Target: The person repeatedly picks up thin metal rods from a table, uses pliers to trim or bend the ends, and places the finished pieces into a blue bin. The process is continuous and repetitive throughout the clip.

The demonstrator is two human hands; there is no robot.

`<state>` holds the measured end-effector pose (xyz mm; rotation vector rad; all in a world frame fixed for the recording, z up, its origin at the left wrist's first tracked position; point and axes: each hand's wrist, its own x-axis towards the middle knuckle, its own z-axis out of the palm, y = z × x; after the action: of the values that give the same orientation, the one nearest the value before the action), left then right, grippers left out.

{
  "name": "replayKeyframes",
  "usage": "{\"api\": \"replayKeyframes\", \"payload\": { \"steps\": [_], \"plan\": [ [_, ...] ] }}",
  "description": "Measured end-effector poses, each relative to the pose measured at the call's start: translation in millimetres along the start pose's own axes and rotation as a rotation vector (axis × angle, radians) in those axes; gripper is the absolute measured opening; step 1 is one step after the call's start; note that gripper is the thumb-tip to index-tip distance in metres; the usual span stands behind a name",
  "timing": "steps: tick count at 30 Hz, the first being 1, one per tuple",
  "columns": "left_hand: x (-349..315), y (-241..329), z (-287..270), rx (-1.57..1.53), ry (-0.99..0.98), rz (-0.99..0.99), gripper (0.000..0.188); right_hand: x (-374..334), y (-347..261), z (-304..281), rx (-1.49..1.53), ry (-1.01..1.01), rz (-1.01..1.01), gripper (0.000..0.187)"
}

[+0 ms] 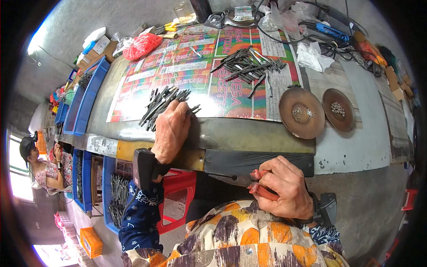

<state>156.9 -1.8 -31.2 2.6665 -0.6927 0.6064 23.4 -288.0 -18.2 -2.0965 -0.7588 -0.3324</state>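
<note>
My left hand (pixel 171 129) reaches over a pile of thin black sticks (pixel 155 104) at the table's near side. Its fingers are curled down and closed among the sticks, and dark ends stick out past the fingertips; how many it grips is hidden. My right hand (pixel 284 187) is closed round the red handles of a pair of pliers (pixel 267 192), held in front of the table's near edge. The pliers point left, with a small dark tip (pixel 234 177) at their far end. Whether the jaws grip anything is too small to tell.
A second pile of black sticks (pixel 249 64) lies farther back on printed sheets. Two brown dishes (pixel 291 120) (pixel 331 95) at the right hold small metal pieces. Blue trays (pixel 80 111) stand at the left, a red stool (pixel 189 191) below. A person (pixel 44 169) sits far left.
</note>
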Motion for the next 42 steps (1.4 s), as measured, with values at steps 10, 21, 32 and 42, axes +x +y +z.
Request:
{"api": "replayKeyframes", "payload": {
  "steps": [10, 21, 32, 42],
  "plan": [
    [-34, 51, -49, -0.44, 0.01, -0.27, 0.011, -1, -12, -1, -0.206, 0.02, -0.036, 0.021],
    [-87, 89, -76, -1.837, -0.135, -0.703, 0.009, 3, -35, 1, -0.422, -0.009, -0.132, 0.032],
    [-101, 88, -75, -1.852, -0.115, -0.756, 0.01, 3, -41, 5, -0.451, -0.064, -0.144, 0.028],
    [-104, 92, -72, -1.844, -0.151, -0.735, 0.011, -1, -30, 9, -0.459, -0.09, -0.212, 0.021]
  ]
}}
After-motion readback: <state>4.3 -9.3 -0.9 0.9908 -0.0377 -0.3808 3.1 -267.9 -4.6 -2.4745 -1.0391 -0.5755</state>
